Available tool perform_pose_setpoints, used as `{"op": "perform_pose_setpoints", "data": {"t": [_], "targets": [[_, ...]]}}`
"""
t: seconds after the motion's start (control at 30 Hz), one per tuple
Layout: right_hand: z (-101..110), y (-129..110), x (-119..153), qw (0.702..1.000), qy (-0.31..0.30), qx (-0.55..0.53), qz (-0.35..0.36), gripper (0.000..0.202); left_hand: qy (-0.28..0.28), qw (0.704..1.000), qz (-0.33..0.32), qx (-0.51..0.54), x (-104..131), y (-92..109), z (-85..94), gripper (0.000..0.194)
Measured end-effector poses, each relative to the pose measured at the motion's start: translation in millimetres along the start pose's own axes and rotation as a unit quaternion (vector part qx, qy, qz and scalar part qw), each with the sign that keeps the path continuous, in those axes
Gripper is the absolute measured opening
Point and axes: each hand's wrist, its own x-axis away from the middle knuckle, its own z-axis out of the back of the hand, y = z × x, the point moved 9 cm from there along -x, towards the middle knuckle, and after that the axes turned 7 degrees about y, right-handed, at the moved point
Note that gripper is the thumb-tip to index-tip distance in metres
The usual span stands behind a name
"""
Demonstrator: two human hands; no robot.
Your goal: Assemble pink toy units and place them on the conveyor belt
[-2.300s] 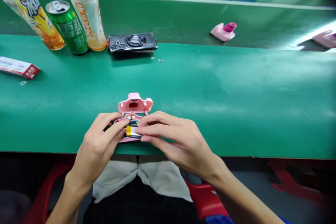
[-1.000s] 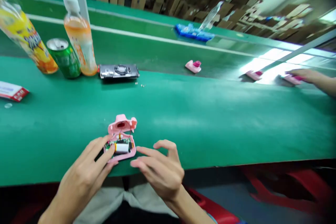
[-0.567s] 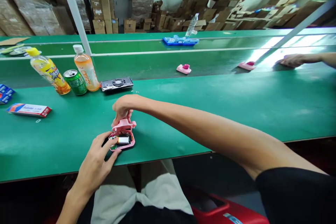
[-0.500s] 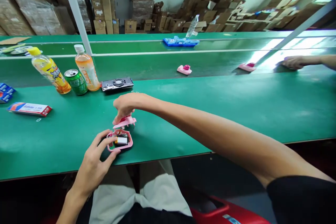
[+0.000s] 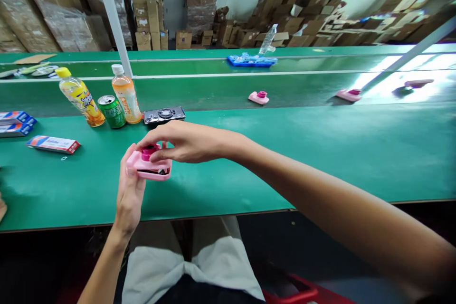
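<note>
A pink toy camera with a darker pink lens ring is held up off the green table between my two hands. My left hand grips its left side, thumb on the front edge. Fingers of my right hand close round the lens ring from above and the right. The front cover lies over the back shell, but a dark gap shows along the near edge with parts inside. Just beyond my right hand lies a black phone.
A yellow-capped bottle, a green can and an orange drink bottle stand at the left. Small boxes lie nearer. Pink camera pieces sit on the conveyor belt; a blue tray is farther back.
The front cover has come down onto the open shell, covering the battery. Both hands have lifted the camera off the table. The other person's hand at the right has left, and another pink piece shows there.
</note>
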Motion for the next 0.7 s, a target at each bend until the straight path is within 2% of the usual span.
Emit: {"op": "perform_pose_setpoints", "data": {"t": [0.07, 0.1, 0.17, 0.23, 0.27, 0.3, 0.37, 0.5, 0.6, 0.7], "targets": [[-1, 1, -4, 0.999, -0.030, -0.012, -0.013, 0.021, 0.003, 1.000, -0.001, 0.030, -2, 4, -5.5, 0.042], [2, 2, -5, 1.000, -0.015, -0.009, -0.026, 0.019, 0.012, 0.998, 0.003, 0.056, -2, 4, -7.6, 0.041], [15, 7, 2, 0.994, 0.087, 0.024, -0.069, 0.015, 0.054, 0.992, 0.006, 0.114, -4, 6, -9.4, 0.042], [26, 14, 24, 0.962, 0.220, 0.066, -0.148, 0.030, 0.084, 0.983, 0.004, 0.162, -4, 9, -14.0, 0.043], [25, 18, 38, 0.942, 0.266, 0.075, -0.192, 0.040, 0.090, 0.979, 0.002, 0.181, -4, 10, -17.7, 0.042], [20, 23, 52, 0.926, 0.290, 0.073, -0.231, 0.046, 0.093, 0.976, 0.002, 0.197, -5, 10, -21.8, 0.042], [2, 30, 71, 0.908, 0.310, 0.053, -0.275, 0.044, 0.089, 0.971, 0.014, 0.222, -4, 9, -31.4, 0.040], [-23, 41, 79, 0.893, 0.366, -0.009, -0.262, 0.031, 0.109, 0.959, 0.049, 0.256, -2, -4, -42.7, 0.040], [-32, 47, 79, 0.881, 0.404, -0.048, -0.239, 0.029, 0.153, 0.950, 0.066, 0.264, 1, -17, -42.1, 0.040], [-36, 49, 83, 0.879, 0.424, -0.055, -0.211, 0.027, 0.160, 0.951, 0.084, 0.250, 4, -27, -45.5, 0.042]]}}
